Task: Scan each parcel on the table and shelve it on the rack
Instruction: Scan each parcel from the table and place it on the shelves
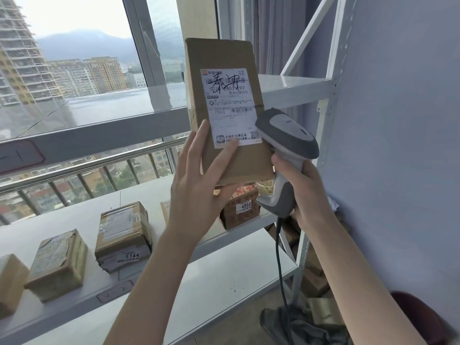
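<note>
My left hand (196,185) holds a tall brown cardboard parcel (224,58) upright in the air in front of the rack. Its fingers lie straight on the front face and its thumb is under the bottom edge. The parcel's white shipping label (230,105) faces me, with black scribble over the top barcode. My right hand (306,195) grips the handle of a grey and white barcode scanner (286,135). The scanner's head sits at the label's lower right corner.
The white metal rack has a bare upper shelf (293,87). Its middle shelf (74,220) carries several brown parcels, one numbered 5144 (123,235) and one 4068 (240,205). The scanner cable (280,257) hangs down past the lower shelf (224,277). More boxes (313,277) lie against the wall.
</note>
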